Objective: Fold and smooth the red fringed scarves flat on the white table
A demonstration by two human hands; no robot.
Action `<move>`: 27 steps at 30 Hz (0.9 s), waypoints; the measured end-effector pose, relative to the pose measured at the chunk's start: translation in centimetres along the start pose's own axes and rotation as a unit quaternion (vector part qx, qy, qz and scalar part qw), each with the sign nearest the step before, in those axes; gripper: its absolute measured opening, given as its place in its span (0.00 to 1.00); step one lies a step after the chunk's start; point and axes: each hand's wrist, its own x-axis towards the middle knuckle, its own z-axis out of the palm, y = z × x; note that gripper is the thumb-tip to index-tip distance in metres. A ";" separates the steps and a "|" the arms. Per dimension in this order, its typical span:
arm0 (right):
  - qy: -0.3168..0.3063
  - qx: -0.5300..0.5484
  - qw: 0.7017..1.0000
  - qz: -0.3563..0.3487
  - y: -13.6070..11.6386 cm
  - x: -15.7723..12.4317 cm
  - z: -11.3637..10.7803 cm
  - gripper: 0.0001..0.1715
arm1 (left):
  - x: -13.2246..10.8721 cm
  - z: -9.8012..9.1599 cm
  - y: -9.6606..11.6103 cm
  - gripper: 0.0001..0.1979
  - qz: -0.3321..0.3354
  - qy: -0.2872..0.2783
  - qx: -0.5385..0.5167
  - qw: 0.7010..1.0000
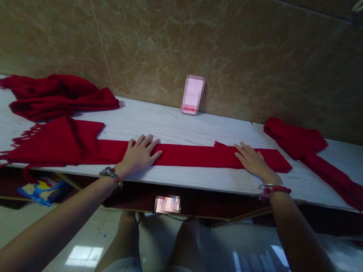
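Note:
A long red scarf (195,155) lies along the white shelf top, folded into a narrow strip on the right and spread wider at its fringed left end. My left hand (140,153) rests flat on the strip near its middle, fingers apart. Toward the strip's right end, my right hand (252,161) presses down with its fingers stretched out. Neither hand grips the cloth. Behind the fringed end sits a bunched red cloth (59,96). Right of the strip, a folded red scarf (301,141) trails its fringed tail toward the front edge.
A blurred pinkish phone-like object (193,95) leans on the brown marbled wall (170,36). Below the white top (183,127) an open shelf holds another blurred object (167,204) and a blue snack packet (43,190). My legs stand close to the front edge.

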 end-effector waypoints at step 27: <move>-0.018 0.030 0.984 -0.172 -16.7 -1.5 0.6 0.27 | 0.6 -0.1 0.0 0.25 0.034 0.014 -0.003 0.999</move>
